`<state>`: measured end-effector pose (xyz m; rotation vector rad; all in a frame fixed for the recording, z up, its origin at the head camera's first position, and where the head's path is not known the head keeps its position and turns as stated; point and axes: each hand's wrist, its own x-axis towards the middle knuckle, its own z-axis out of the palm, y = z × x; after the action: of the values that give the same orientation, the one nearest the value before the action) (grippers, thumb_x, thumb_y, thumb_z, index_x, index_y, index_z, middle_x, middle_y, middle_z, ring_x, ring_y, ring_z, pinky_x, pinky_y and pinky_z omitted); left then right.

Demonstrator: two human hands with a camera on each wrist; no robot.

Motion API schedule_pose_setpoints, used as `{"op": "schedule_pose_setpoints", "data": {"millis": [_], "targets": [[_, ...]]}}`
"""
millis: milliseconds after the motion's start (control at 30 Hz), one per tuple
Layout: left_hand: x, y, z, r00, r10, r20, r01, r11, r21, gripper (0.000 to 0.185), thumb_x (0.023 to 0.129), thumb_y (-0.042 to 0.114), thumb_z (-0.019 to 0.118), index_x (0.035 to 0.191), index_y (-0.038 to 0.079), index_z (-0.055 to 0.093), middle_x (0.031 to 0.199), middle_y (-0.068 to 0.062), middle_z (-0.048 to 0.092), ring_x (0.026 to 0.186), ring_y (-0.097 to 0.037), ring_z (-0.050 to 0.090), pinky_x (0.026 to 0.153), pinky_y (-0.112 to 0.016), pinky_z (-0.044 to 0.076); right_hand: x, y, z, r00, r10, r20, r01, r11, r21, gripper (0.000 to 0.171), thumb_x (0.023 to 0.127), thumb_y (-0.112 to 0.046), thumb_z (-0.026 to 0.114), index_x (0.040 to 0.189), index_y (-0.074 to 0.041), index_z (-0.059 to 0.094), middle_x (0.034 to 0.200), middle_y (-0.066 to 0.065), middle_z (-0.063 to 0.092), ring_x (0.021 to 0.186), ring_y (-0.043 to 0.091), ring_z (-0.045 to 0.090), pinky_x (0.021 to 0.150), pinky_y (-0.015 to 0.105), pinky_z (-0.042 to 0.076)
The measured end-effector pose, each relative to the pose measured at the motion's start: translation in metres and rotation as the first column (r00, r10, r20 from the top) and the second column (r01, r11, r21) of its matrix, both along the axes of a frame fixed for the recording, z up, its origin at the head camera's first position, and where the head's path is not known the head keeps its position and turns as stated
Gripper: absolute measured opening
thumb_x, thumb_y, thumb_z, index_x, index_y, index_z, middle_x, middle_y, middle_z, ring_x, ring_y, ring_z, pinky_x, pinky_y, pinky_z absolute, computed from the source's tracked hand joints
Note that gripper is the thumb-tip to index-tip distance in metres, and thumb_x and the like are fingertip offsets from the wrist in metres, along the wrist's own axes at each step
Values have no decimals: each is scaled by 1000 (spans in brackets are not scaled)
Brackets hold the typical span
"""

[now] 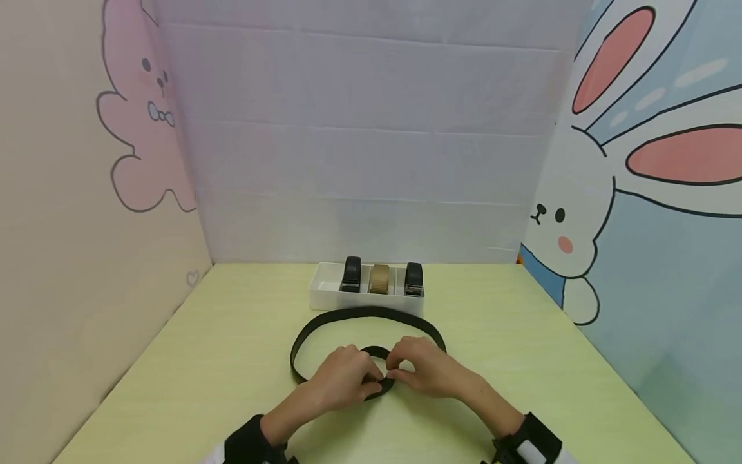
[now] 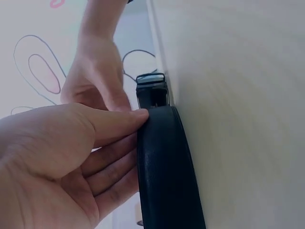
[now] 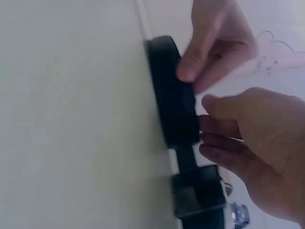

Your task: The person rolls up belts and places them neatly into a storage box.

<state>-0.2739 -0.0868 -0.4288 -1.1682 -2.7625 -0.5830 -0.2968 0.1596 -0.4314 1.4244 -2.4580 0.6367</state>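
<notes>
A black belt [image 1: 371, 312] stands on its edge on the table, forming a wide loop with a small coil [image 1: 377, 352] inside it. My left hand [image 1: 346, 375] pinches the coil's near side, its thumb on the strap's upper edge. In the left wrist view, a black frame [image 2: 151, 80] like a buckle shows beyond the coil. Close to the coil's right side is my right hand [image 1: 426, 367]. From the right wrist view, its fingers [image 3: 221, 143] reach the strap's edge, while the thumb sits apart from it.
Behind the loop stands a white divided tray [image 1: 324, 298]. It holds two black rolls, the left one [image 1: 351, 274] and the right one [image 1: 414, 278], with a tan roll [image 1: 379, 279] between them. The pale yellow table [image 1: 243, 335] meets walls with cartoon drawings on both sides.
</notes>
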Motion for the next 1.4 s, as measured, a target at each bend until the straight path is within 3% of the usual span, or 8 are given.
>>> {"op": "schedule_pose_setpoints", "data": {"millis": [233,367,500,667,900,1100,1233,1400], "targets": [[-6,-7,3,1000,-28,1,28,999,-20,11,94,12,91,87,20,90,70,16,73,62,10,44,62,-15,41,-15,44,18,980,-201,-7,200,966,162,41,97,23,60,115,-7,82,135,14,78,131,37,72,110,51,61],[-12,-14,5,999,-46,29,47,998,-30,13,95,11,90,85,19,89,69,16,72,63,8,41,62,-15,40,-21,64,17,963,-269,-33,267,921,283,40,94,19,74,117,-12,85,151,18,71,149,48,61,117,59,56],[-16,-21,8,997,-60,39,61,997,-40,13,96,11,90,84,17,88,69,16,69,64,7,39,63,-16,39,-24,66,15,975,-224,-5,215,929,302,25,91,0,91,111,-15,87,141,11,77,149,45,62,122,62,52],[-21,-27,8,998,-59,4,59,997,-45,20,96,11,89,77,16,83,64,19,51,62,3,33,62,-17,32,-19,59,20,986,-164,14,152,942,299,19,87,-2,95,101,-15,89,107,-3,81,116,24,75,124,63,49],[-29,-32,0,998,-25,-61,24,1000,-20,9,95,10,90,89,16,91,77,12,80,65,6,53,65,-18,46,5,39,27,984,-52,171,-11,937,349,21,95,1,85,103,-17,91,100,-8,82,96,4,73,91,28,62],[-32,-31,-2,997,-9,-76,7,1000,-24,10,97,13,89,87,16,90,76,11,78,66,4,60,64,-19,48,24,8,21,974,158,163,-200,936,291,20,99,-2,83,111,-18,90,105,-7,83,102,0,74,93,14,57],[-32,-28,-2,998,-10,-54,9,1000,-25,23,99,14,88,77,15,81,64,16,53,60,3,38,60,-18,35,26,1,16,968,202,148,-233,942,240,23,101,-7,83,121,-17,86,122,-5,82,119,6,72,106,21,58],[-33,-28,-3,998,-15,-55,14,1000,-26,25,99,14,88,75,16,79,65,18,49,60,3,37,60,-18,34,13,12,18,998,69,9,-69,964,258,27,93,-1,90,114,-17,86,125,-3,77,127,16,69,125,49,53]]}}
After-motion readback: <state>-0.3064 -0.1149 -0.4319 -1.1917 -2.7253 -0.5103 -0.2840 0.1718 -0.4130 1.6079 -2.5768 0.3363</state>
